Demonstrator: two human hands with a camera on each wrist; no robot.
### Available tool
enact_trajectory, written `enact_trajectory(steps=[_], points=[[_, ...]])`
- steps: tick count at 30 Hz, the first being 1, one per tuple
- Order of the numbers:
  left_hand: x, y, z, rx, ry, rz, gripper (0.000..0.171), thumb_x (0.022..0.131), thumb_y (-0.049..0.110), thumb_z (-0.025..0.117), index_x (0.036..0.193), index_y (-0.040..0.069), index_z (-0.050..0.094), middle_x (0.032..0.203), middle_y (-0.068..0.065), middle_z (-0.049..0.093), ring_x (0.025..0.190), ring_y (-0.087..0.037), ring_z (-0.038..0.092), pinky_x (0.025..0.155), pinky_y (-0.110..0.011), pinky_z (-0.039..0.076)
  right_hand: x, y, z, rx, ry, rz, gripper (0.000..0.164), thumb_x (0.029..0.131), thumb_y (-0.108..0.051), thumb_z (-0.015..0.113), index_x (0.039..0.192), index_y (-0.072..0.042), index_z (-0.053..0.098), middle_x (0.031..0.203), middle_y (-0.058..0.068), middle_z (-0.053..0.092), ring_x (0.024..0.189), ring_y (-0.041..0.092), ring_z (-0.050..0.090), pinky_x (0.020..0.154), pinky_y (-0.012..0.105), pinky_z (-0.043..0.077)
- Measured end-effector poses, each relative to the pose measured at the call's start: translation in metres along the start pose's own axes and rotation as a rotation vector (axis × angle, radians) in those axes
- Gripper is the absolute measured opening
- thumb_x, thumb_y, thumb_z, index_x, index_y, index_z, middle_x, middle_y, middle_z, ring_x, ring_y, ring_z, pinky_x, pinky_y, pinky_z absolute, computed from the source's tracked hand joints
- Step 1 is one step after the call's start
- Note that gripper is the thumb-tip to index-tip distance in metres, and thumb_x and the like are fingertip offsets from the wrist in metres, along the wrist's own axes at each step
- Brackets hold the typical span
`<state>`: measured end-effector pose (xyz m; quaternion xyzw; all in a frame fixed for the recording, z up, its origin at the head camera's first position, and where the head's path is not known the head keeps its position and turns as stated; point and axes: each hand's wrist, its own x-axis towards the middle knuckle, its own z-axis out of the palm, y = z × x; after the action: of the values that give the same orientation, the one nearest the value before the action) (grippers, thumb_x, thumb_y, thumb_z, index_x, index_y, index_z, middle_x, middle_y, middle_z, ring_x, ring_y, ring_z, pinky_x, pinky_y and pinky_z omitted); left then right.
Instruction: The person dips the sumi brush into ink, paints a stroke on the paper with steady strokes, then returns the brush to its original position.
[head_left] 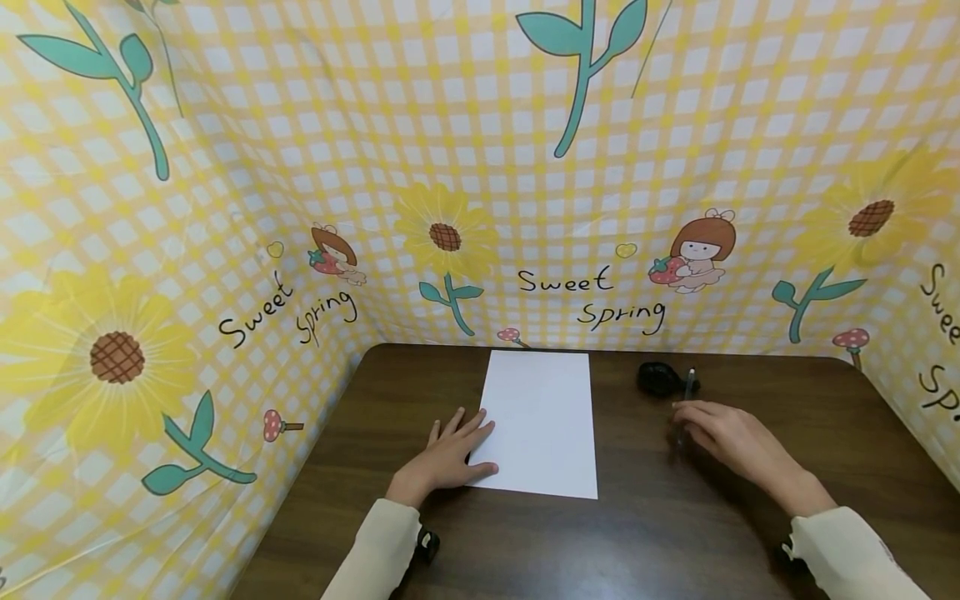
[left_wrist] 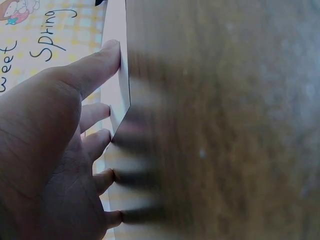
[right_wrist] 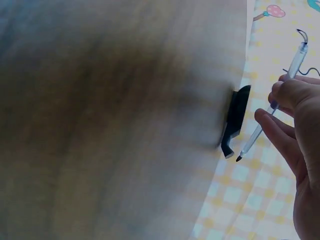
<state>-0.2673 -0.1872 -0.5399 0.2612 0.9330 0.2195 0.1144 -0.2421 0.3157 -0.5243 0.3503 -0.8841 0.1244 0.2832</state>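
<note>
A white sheet of paper (head_left: 540, 425) lies flat on the brown table. My left hand (head_left: 450, 454) rests at the sheet's left edge, fingers spread, with the thumb and some fingertips on the paper. In the left wrist view, the other fingertips of the left hand (left_wrist: 65, 135) reach past the paper's corner onto the tabletop. My right hand (head_left: 723, 437) is to the right of the sheet and pinches a slim pen (head_left: 690, 387). Its clear barrel and dark ends show in the right wrist view, where the pen (right_wrist: 255, 135) slants between thumb and fingers. Behind the pen sits a small black object (head_left: 660, 379), rounded with a narrow end; its kind is unclear.
The dark wooden table (head_left: 525, 550) has rounded far corners. A yellow checked cloth (head_left: 480, 125) printed with sunflowers and lettering hangs along the back and both sides. Black wrist straps (head_left: 427, 543) show at the cuffs of the light sleeves (head_left: 375, 546).
</note>
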Motion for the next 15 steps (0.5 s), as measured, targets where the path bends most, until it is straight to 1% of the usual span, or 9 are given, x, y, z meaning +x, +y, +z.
enact_trajectory(steps=[1, 3, 7, 8, 9, 11, 12, 14, 15], points=[[0.0, 0.0, 0.0, 0.0, 0.0, -0.001, 0.086, 0.099, 0.07, 0.06, 0.168, 0.023, 0.037, 0.18, -0.006, 0.02, 0.166, -0.047, 0.005, 0.123, -0.082, 0.001, 0.001, 0.0, -0.001, -0.004, 0.015, -0.006, 0.042, 0.074, 0.005, 0.09, 0.11, -0.01, 0.078, 0.12, 0.01, 0.079, 0.093, 0.025, 0.079, 0.069, 0.04, 0.064], [-0.002, 0.006, -0.004, 0.009, -0.021, -0.023, 0.085, 0.101, 0.066, 0.061, 0.168, 0.02, 0.037, 0.18, -0.007, 0.02, 0.166, -0.047, 0.004, 0.125, -0.08, 0.0, 0.004, 0.0, -0.004, -0.013, 0.041, -0.016, 0.045, 0.072, 0.007, 0.09, 0.112, -0.011, 0.078, 0.12, 0.01, 0.079, 0.094, 0.024, 0.079, 0.07, 0.04, 0.064], [-0.001, 0.008, -0.005, 0.064, -0.031, -0.044, 0.081, 0.103, 0.059, 0.062, 0.168, 0.019, 0.037, 0.18, -0.007, 0.021, 0.166, -0.045, 0.006, 0.126, -0.079, 0.003, 0.009, 0.0, -0.009, -0.026, 0.091, -0.028, 0.053, 0.071, 0.008, 0.089, 0.12, -0.008, 0.076, 0.116, 0.009, 0.079, 0.093, 0.024, 0.077, 0.069, 0.04, 0.062], [-0.001, 0.008, -0.004, 0.072, -0.032, -0.048, 0.08, 0.103, 0.058, 0.062, 0.168, 0.019, 0.036, 0.18, -0.006, 0.021, 0.166, -0.045, 0.007, 0.126, -0.079, 0.003, 0.01, 0.0, -0.011, -0.026, 0.101, -0.024, 0.043, 0.081, 0.002, 0.087, 0.122, -0.007, 0.076, 0.114, 0.008, 0.079, 0.093, 0.023, 0.077, 0.068, 0.04, 0.062], [-0.001, 0.008, -0.005, 0.08, -0.033, -0.051, 0.08, 0.103, 0.058, 0.062, 0.168, 0.02, 0.037, 0.18, -0.005, 0.021, 0.166, -0.045, 0.007, 0.126, -0.079, 0.004, 0.011, 0.0, -0.013, -0.028, 0.11, -0.018, 0.043, 0.082, 0.0, 0.086, 0.123, -0.007, 0.076, 0.111, 0.008, 0.079, 0.092, 0.022, 0.076, 0.068, 0.039, 0.061], [0.0, 0.008, -0.004, 0.084, -0.03, -0.052, 0.08, 0.103, 0.058, 0.062, 0.168, 0.02, 0.037, 0.179, -0.005, 0.021, 0.166, -0.045, 0.008, 0.125, -0.079, 0.005, 0.015, 0.0, -0.017, -0.029, 0.137, -0.01, 0.026, 0.1, -0.016, 0.076, 0.124, -0.007, 0.076, 0.108, 0.007, 0.079, 0.091, 0.021, 0.075, 0.068, 0.039, 0.06], [0.0, 0.009, -0.004, 0.082, -0.031, -0.052, 0.08, 0.103, 0.058, 0.063, 0.168, 0.02, 0.037, 0.18, -0.005, 0.021, 0.166, -0.045, 0.007, 0.125, -0.079, 0.005, 0.016, 0.0, -0.019, -0.034, 0.151, -0.007, 0.026, 0.107, -0.025, 0.068, 0.124, -0.007, 0.076, 0.107, 0.006, 0.078, 0.091, 0.02, 0.075, 0.068, 0.039, 0.059], [0.0, 0.008, -0.004, 0.078, -0.032, -0.048, 0.08, 0.103, 0.058, 0.063, 0.168, 0.02, 0.037, 0.18, -0.005, 0.021, 0.166, -0.045, 0.007, 0.125, -0.079, 0.004, 0.019, 0.0, -0.023, -0.035, 0.18, 0.0, 0.044, 0.115, -0.04, 0.048, 0.123, -0.008, 0.077, 0.106, 0.005, 0.078, 0.091, 0.018, 0.073, 0.069, 0.038, 0.058], [0.0, 0.008, -0.004, 0.075, -0.031, -0.048, 0.08, 0.103, 0.058, 0.063, 0.168, 0.02, 0.037, 0.18, -0.005, 0.021, 0.166, -0.045, 0.007, 0.125, -0.079, 0.004, 0.021, 0.0, -0.024, -0.038, 0.201, -0.004, 0.044, 0.115, -0.04, 0.048, 0.122, -0.007, 0.077, 0.105, 0.005, 0.078, 0.091, 0.018, 0.073, 0.07, 0.038, 0.057]])
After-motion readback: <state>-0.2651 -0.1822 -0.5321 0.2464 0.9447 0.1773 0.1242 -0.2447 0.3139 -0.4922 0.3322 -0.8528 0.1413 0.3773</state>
